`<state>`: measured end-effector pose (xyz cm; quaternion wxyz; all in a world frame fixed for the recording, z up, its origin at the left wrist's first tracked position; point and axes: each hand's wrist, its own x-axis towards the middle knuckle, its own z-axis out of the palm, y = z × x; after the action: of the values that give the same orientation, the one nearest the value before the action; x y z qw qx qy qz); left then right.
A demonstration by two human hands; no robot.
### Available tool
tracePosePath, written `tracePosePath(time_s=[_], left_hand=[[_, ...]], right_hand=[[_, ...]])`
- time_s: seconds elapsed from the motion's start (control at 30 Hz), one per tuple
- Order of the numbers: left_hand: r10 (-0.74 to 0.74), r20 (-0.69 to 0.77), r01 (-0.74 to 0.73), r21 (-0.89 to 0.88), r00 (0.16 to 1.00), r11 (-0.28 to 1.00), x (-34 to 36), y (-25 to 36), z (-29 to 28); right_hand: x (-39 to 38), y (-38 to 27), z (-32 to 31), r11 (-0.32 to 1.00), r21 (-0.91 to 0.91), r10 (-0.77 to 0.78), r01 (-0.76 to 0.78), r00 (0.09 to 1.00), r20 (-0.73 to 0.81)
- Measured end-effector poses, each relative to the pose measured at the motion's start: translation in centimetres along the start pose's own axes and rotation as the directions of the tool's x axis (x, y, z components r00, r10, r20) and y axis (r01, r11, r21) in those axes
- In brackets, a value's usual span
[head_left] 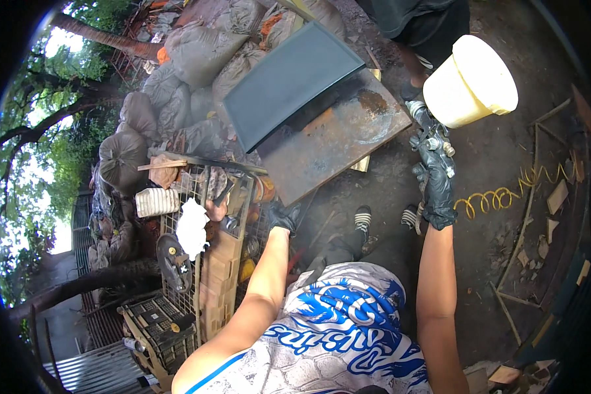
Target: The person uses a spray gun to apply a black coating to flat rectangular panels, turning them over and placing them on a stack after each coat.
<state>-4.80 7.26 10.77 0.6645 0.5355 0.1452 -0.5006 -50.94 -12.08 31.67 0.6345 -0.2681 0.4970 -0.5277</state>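
Observation:
My right hand (pixel 438 190), in a black glove, is wrapped round a metal spray gun (pixel 433 141) with knobs on its side. A cream plastic cup (pixel 473 82), shaped like a small bucket, stands out beyond the gun; how the two join is hidden. My left hand (pixel 284 218), also black-gloved, hangs by the near corner of a rusty board (pixel 335 148), its fingers apart and nothing visible in them. On the board's far side lies a smooth dark panel (pixel 295 85), slightly curved, overhanging the left edge. The gun's nozzle points towards the board's right corner.
A yellow coiled hose (pixel 492 202) runs off to the right. Filled sacks (pixel 207 52) are piled at the far left. Nearer left, a wire rack (pixel 207 203) carries a white cloth (pixel 192 228) and odds and ends. Another person (pixel 427 33) stands at the far side, close behind the cup.

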Motion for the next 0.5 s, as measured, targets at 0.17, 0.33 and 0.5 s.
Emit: tracePosePath(time_s=[0.17, 0.33, 0.5], left_hand=[[-0.043, -0.033, 0.042, -0.054, 0.999, 0.998, 0.0, -0.7, 2.2], [-0.010, -0.077, 0.008, -0.015, 0.997, 1.000, -1.0, -1.6, 3.0], [-0.036, -0.118, 0.015, -0.168, 0.992, 0.986, -0.3, 0.3, -0.1]], right_hand=[[0.6, 1.5, -0.6, 0.992, 0.101, -0.071, 0.075, 0.997, -0.044], [0.0, 2.1, -0.2, 0.993, 0.050, 0.101, -0.109, 0.984, 0.145], [-2.3, 5.9, 3.6, 0.976, 0.080, 0.145, -0.205, 0.873, 0.466]])
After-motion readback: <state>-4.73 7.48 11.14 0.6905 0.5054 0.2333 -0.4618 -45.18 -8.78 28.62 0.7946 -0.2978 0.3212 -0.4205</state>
